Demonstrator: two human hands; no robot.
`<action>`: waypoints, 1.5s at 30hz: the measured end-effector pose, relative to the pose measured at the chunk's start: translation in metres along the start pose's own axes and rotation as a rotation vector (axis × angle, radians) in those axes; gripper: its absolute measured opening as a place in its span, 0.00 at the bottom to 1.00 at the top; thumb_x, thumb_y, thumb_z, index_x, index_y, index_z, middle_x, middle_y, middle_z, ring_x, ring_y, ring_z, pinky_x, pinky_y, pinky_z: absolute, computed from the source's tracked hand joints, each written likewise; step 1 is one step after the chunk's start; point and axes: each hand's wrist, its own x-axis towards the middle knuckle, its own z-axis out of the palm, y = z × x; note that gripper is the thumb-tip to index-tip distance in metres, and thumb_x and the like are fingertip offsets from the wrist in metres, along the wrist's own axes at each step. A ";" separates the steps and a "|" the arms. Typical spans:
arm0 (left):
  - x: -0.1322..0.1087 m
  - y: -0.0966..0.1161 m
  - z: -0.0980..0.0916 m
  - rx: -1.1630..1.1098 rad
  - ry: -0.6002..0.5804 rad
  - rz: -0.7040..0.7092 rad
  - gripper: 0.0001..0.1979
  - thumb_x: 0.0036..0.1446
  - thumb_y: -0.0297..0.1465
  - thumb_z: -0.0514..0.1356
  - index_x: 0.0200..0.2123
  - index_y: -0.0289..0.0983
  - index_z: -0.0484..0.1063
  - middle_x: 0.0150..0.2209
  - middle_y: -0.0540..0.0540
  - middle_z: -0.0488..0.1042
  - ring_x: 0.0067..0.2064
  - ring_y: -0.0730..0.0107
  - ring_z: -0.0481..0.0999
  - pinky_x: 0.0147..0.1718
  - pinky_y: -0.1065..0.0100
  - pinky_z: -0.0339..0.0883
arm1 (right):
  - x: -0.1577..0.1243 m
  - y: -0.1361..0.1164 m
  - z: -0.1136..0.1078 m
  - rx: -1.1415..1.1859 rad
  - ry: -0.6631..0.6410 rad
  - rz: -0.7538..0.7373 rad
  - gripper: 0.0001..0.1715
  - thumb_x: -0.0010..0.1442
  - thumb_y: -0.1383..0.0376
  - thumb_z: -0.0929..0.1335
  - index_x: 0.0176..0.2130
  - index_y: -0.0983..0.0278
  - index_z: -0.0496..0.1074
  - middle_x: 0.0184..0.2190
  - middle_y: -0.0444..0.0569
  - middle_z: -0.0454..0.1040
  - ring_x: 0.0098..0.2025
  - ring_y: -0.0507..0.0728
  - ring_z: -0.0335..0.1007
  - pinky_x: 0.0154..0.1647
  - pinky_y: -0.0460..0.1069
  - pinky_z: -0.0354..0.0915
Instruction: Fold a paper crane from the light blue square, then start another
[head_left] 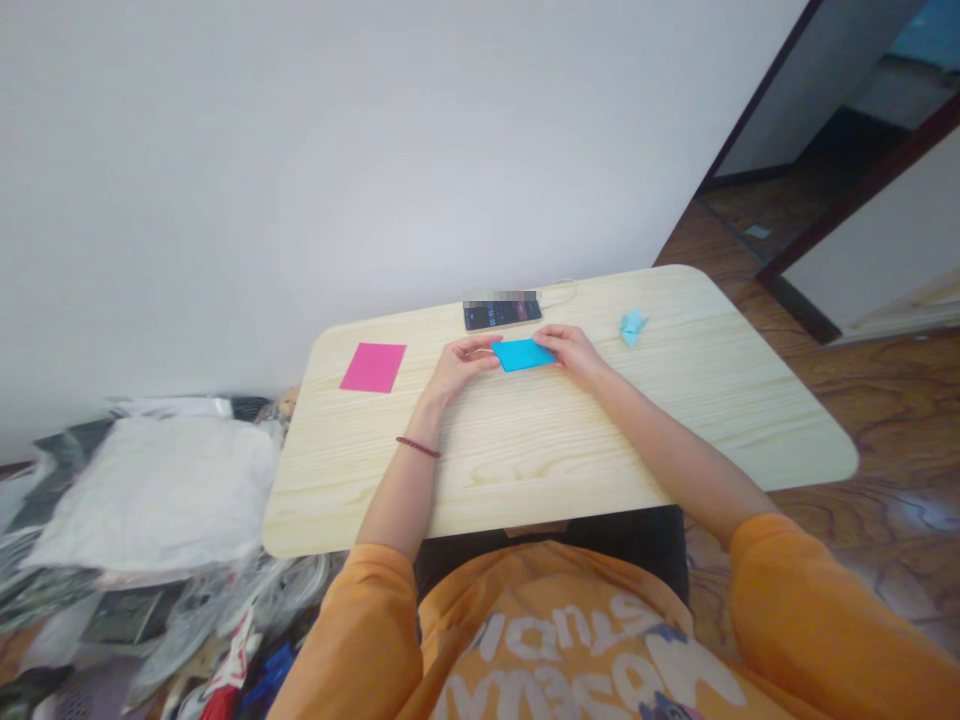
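A bright blue sheet of folding paper [523, 354], folded into a rectangle, is between my two hands over the middle of the table. My right hand [570, 352] pinches its right end, fingers along the upper edge and thumb near the lower right corner. At the left end, my left hand [459, 366] has its fingertips at the upper corner and its thumb by the side edge. A flat pink paper square [373, 367] lies to the left of my left hand. Right of my right hand sits a small light blue folded paper figure [633, 326].
A phone [502, 313] with a lit screen lies behind the blue paper, a white cable [561, 296] running off it. The pale wood table [525, 465] stands against a white wall [375, 160]. Bags and a white bundle [161, 490] are piled at left; a doorway opens at right.
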 end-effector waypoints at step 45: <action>0.002 -0.005 -0.002 0.123 0.128 -0.002 0.20 0.38 0.41 0.70 0.32 0.36 0.72 0.21 0.51 0.74 0.21 0.76 0.68 0.22 0.75 0.58 | -0.002 0.014 -0.005 -0.646 -0.210 -0.687 0.11 0.49 0.66 0.71 0.36 0.60 0.79 0.43 0.51 0.71 0.42 0.57 0.70 0.37 0.50 0.67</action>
